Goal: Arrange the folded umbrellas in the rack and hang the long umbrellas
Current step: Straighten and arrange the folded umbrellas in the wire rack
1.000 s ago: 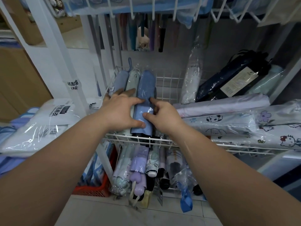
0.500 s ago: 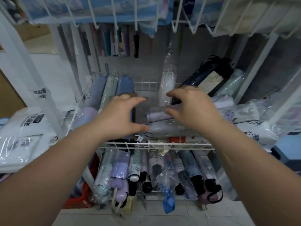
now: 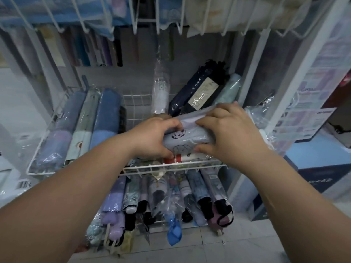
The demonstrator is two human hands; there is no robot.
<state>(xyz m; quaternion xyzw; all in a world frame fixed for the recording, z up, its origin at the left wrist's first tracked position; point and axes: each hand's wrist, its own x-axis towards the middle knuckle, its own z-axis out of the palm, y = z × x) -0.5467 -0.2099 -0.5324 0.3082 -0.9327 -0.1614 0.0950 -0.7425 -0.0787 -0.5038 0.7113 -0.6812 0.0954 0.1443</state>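
A pale grey folded umbrella [image 3: 187, 138] with cartoon prints, wrapped in clear plastic, lies crosswise in the white wire rack [image 3: 76, 170]. My left hand [image 3: 152, 137] grips its left end. Over its right part curls my right hand [image 3: 228, 133], fingers on top and thumb underneath. Three folded umbrellas [image 3: 98, 126], two blue and one pale green, lie side by side at the rack's left. A white one [image 3: 160, 97] and a navy one [image 3: 197, 93] lean against the back.
A lower wire shelf [image 3: 190, 223] holds several folded umbrellas with their handles toward me. Long umbrellas [image 3: 106, 52] hang behind, under an upper wire basket [image 3: 136, 25]. Boxes [image 3: 321, 168] stand at the right, and tiled floor lies below.
Both hands left the blue umbrella at the rack's left and moved right. They now grip the pale grey printed umbrella. The view shifted right as well.
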